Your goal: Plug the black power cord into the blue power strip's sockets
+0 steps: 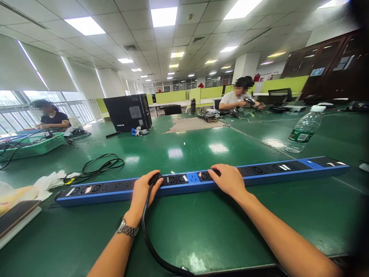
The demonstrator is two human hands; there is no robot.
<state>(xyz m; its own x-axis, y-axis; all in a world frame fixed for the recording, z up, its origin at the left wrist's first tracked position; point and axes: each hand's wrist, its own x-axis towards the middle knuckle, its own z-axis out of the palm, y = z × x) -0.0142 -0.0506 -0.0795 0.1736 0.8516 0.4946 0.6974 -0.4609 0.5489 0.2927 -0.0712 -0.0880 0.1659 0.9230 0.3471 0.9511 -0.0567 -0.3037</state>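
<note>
A long blue and black power strip (178, 187) lies across the green table in front of me. Several sockets line its top, with small white stickers beside some of them. My left hand (145, 188) is closed around a black plug (155, 178) at the strip, left of its middle. From that plug a thick black cable (147, 234) curves down toward the table's near edge. My right hand (227, 179) rests over the strip right of its middle, fingers curled on its top and far side; whether they grip it firmly is partly hidden. A metal watch (127, 229) circles my left wrist.
A coiled black cord (102, 167) lies behind the strip's left part. A plastic bottle (304, 130) stands behind its right part. Farther back are a black computer case (128, 112) and a green basket (37, 148). Two people (238, 96) sit at the table's far sides.
</note>
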